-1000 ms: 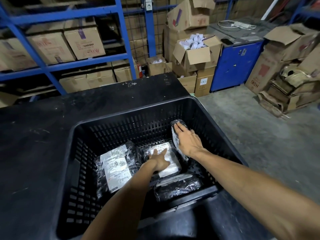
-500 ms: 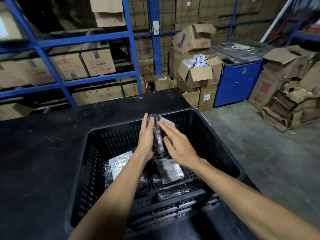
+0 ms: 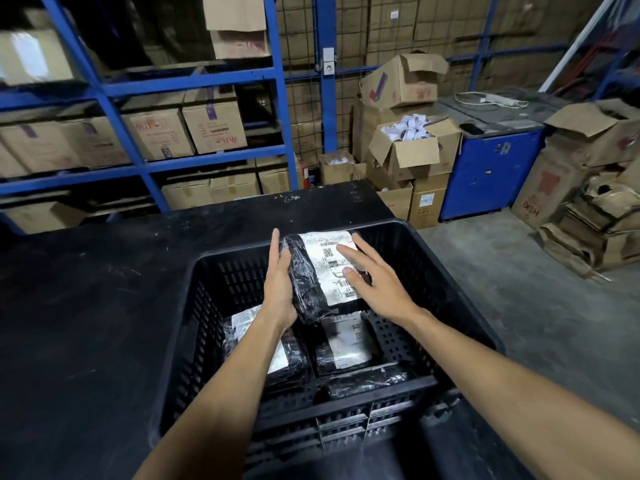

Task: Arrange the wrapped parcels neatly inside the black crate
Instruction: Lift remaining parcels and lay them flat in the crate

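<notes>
A black perforated crate [image 3: 446,271] stands on a black table [image 3: 86,306]. Above its middle I hold a black-wrapped parcel [image 3: 320,271] with a white shipping label facing up. My left hand [image 3: 280,285] presses flat on its left side, and my right hand [image 3: 374,282] rests fingers-spread on the label at its right. On the crate floor lie three more wrapped parcels: one at the left [image 3: 287,355] partly hidden by my left forearm, one in the middle [image 3: 346,341], and a dark one [image 3: 363,381] against the near wall.
Blue steel shelving [image 3: 145,171] full of cardboard boxes stands behind the table. Open cartons [image 3: 412,154] and a blue cabinet [image 3: 485,174] sit at the back right. Flattened cardboard [image 3: 588,223] is piled on the concrete floor at the right.
The parcel came up from the crate's right side, first held on edge between both hands. It has turned label-up and sits higher. The camera tilted up.
</notes>
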